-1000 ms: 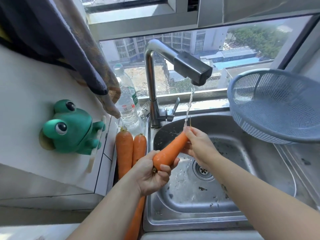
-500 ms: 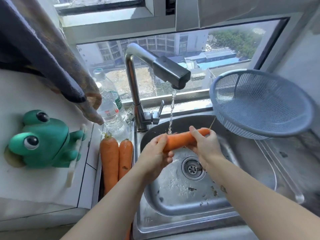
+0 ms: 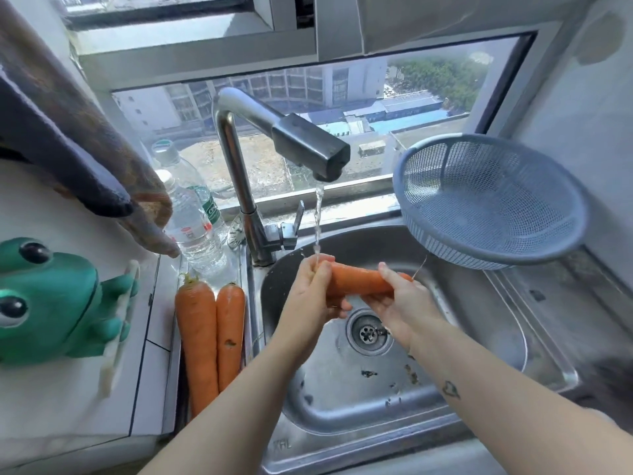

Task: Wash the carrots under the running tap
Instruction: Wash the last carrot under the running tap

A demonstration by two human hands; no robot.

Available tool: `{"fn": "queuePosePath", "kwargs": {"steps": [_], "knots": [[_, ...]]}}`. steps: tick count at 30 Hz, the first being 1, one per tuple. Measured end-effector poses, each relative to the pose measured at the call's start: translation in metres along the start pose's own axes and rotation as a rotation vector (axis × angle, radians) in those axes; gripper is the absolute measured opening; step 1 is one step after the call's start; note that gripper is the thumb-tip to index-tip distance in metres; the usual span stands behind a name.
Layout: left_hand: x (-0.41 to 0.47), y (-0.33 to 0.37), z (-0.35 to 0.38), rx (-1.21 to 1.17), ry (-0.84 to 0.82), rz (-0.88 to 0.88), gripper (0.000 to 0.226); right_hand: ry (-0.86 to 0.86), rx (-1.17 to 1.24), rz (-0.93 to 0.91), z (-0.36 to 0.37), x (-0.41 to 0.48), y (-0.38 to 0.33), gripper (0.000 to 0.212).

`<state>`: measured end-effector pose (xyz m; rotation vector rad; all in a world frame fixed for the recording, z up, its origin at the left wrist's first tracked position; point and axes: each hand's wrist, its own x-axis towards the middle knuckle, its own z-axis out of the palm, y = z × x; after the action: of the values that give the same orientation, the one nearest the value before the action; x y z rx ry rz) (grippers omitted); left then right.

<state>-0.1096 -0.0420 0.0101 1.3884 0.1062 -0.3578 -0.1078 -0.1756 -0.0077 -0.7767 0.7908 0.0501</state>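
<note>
Carrot [image 3: 356, 281] gripped by left hand [image 3: 310, 298] and right hand [image 3: 402, 305] under tap [image 3: 308, 149], clear of sink rim [image 3: 342, 449].

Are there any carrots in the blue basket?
No, the blue basket shows only bare mesh; one carrot is over the sink and two carrots lie beside it.

Over the steel sink [image 3: 496, 337], the left hand [image 3: 310, 296] and right hand [image 3: 399, 303] grip a carrot [image 3: 356, 281] level under the tap [image 3: 308, 145]'s stream. Two more carrots [image 3: 209, 337] lie left of the basin; a blue colander [image 3: 489, 200] sits tilted at right.
</note>
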Motion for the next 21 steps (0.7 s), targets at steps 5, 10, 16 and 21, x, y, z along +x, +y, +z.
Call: {"fn": "queuePosePath", "kwargs": {"steps": [5,10,16,21], "knots": [[0.002,-0.002,0.007,-0.153,0.115,-0.096,0.020,0.028,-0.036,-0.089,0.001,-0.002,0.000,0.035],[-0.009,-0.012,-0.011,0.014,-0.118,0.008,0.029,0.028,-0.026,-0.027,0.002,-0.003,0.002,0.037],[-0.007,-0.009,-0.013,0.159,0.017,0.115,0.017,0.028,0.006,0.022,0.008,-0.006,0.010,0.042],[0.000,0.000,0.000,0.009,0.185,-0.038,0.018,0.063,-0.017,-0.033,0.006,-0.006,0.011,0.034]]}}
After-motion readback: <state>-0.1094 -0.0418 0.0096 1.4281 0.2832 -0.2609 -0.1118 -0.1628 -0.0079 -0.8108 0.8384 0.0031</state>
